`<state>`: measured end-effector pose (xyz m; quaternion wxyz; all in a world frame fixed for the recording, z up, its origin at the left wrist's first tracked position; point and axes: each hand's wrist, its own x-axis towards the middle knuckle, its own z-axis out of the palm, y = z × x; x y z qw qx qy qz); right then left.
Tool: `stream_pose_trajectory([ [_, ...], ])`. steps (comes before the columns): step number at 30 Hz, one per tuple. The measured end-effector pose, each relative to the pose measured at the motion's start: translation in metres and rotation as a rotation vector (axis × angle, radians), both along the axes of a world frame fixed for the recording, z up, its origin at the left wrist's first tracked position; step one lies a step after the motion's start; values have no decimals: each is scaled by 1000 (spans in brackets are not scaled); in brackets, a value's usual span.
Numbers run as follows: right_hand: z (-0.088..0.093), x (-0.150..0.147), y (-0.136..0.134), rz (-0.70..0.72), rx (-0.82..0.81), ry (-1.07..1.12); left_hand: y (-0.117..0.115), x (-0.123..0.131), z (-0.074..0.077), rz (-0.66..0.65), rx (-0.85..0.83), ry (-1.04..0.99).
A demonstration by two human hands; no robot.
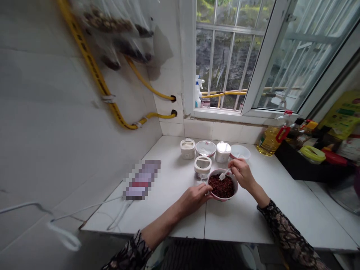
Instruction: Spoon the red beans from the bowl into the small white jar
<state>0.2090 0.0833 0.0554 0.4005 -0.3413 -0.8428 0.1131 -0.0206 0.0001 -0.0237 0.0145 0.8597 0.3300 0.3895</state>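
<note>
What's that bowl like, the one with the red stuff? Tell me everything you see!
The round bowl is pale inside and pinkish outside; its material is unclear. It stands upright on the white counter, holding dark red flakes. The left hand grips its left edge, and the right hand holds a small white spoon over the flakes.

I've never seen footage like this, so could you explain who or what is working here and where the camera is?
There's no machine: these are a person's bare hands, in one picture from a camera worn on their head, looking forward and down. The left hand steadies a bowl of dark red bits. The right hand holds a small white spoon over them. Beyond the bowl, on the white counter, stand pale containers; farther right is a bottle of yellow oil.
</note>
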Motion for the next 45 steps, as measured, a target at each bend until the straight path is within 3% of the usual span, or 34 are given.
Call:
stream_pose_trajectory([
  [4, -12, -9, -2, -18, -157, 65, -1, 0, 2, -10, 2, -8],
  [8, -13, -3, 0, -64, -447, 288, -3, 0, 3, -17, -7, -11],
  [11, -12, 7, 4, -82, -575, 444, -3, -1, 3, -13, 7, -8],
  [15, -12, 11, 6, -99, -581, 487, -3, -1, 5, -2, 22, -4],
  [24, -13, 10, 0, -177, -349, 225, -4, 0, 8, -6, 6, -27],
  [31, -18, 7, 2, -138, -504, 298, -4, 2, 11, -19, -14, -49],
  [38, -22, 8, 7, -114, -737, 509, -5, 1, 9, -24, -34, -49],
  [42, -19, 4, 10, -112, -745, 564, -5, 1, 6, -14, -41, -32],
  [45, -12, -7, 6, -97, -652, 507, -5, 2, 6, 6, -26, -12],
])
